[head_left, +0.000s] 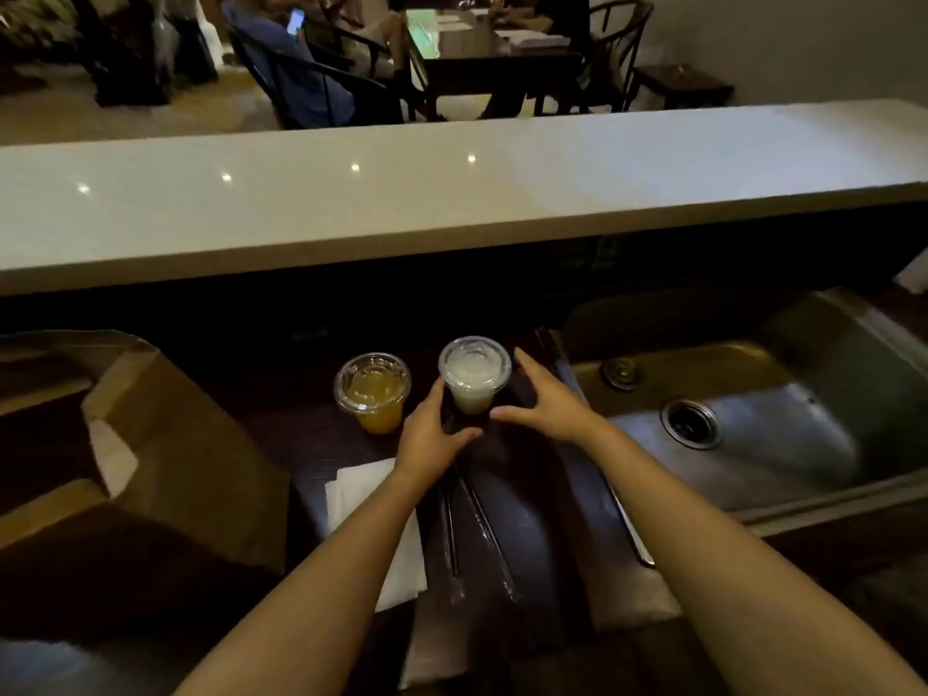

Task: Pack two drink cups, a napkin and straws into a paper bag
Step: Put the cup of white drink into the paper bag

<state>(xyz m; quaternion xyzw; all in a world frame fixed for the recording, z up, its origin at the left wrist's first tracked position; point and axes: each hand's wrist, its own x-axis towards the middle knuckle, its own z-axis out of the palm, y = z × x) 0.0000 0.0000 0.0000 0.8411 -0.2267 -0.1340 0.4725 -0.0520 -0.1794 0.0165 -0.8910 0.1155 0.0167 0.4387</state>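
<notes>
Two lidded clear cups stand on the dark counter: an orange drink (372, 389) on the left and a milky white drink (473, 376) just right of it. My left hand (436, 434) cups the white cup's lower left side, thumb under its base. Spread open, my right hand (545, 396) hovers just right of that cup; contact is unclear. A white napkin (361, 499) lies below the cups, partly under my left forearm. Two wrapped dark straws (477, 524) lie beside it. An open brown paper bag (165, 459) stands at the left.
A steel sink (753, 409) with a drain fills the right side, its rim close to my right arm. A raised pale countertop (452, 193) runs across behind the cups. Chairs, a table and seated people are beyond it.
</notes>
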